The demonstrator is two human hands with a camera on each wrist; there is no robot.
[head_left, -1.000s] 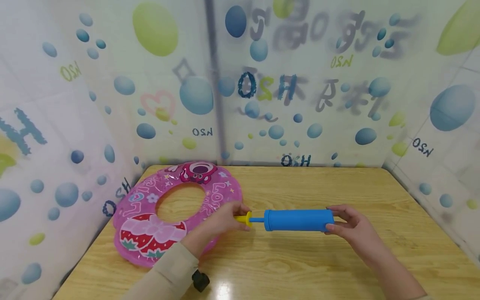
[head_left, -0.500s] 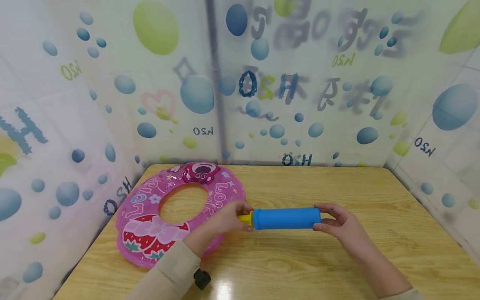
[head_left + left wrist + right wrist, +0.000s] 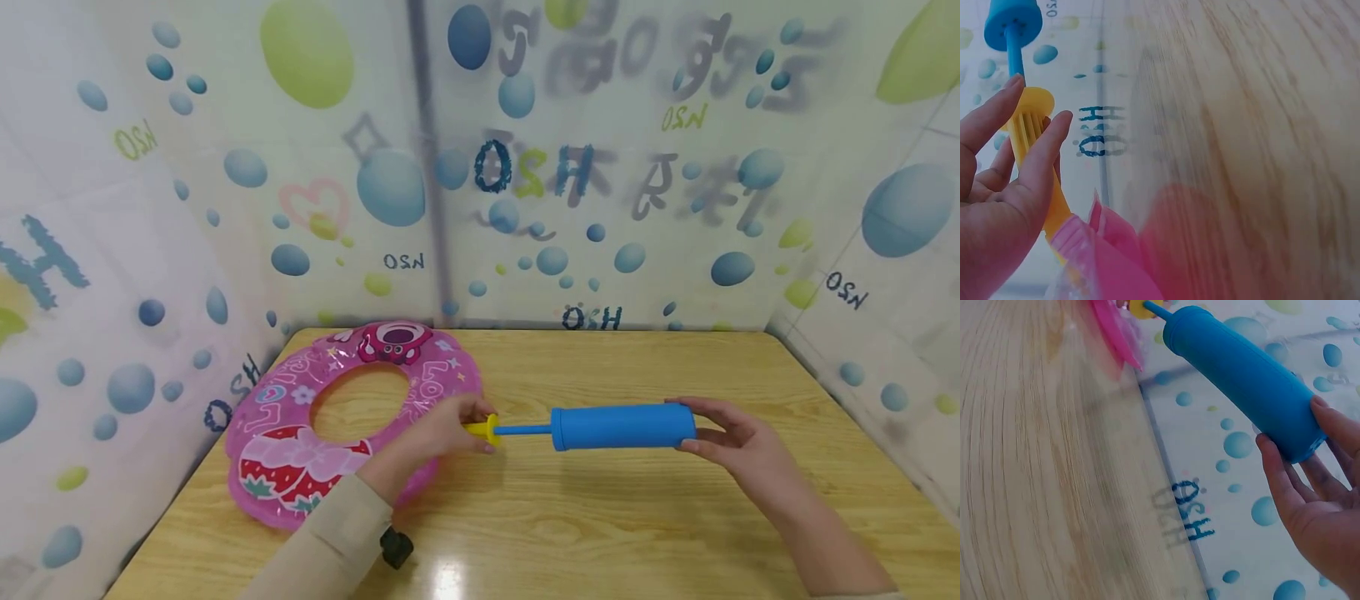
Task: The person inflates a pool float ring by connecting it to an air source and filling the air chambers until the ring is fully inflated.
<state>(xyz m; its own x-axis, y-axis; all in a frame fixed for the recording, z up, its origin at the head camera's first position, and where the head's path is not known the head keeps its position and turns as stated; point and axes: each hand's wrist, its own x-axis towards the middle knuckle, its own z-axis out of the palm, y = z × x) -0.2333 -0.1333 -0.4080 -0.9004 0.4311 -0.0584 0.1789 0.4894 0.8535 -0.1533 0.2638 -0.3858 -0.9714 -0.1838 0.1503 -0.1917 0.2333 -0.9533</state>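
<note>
A blue hand pump (image 3: 624,427) is held level above the table, its thin blue rod (image 3: 523,430) drawn out to the left. My left hand (image 3: 450,427) grips the yellow handle (image 3: 1034,134) at the rod's end. In the left wrist view the handle's lower end meets the pink vinyl of the swim ring (image 3: 1113,256). Around the right end of the pump barrel (image 3: 1247,381), my right hand (image 3: 750,450) curls its thumb and fingers. The inflated pink swim ring, printed with strawberries and a bear, lies at the left, partly hidden behind my left forearm.
The wooden table (image 3: 600,533) runs back to a wall covering (image 3: 637,83) printed with blue and green bubbles, which also closes off both sides. A small black object (image 3: 396,547) sits at my left sleeve cuff.
The pump barrel slid left over the rod until the rod was hidden, then my right hand drew it back right, further out than at first. My left hand stays nearly in place.
</note>
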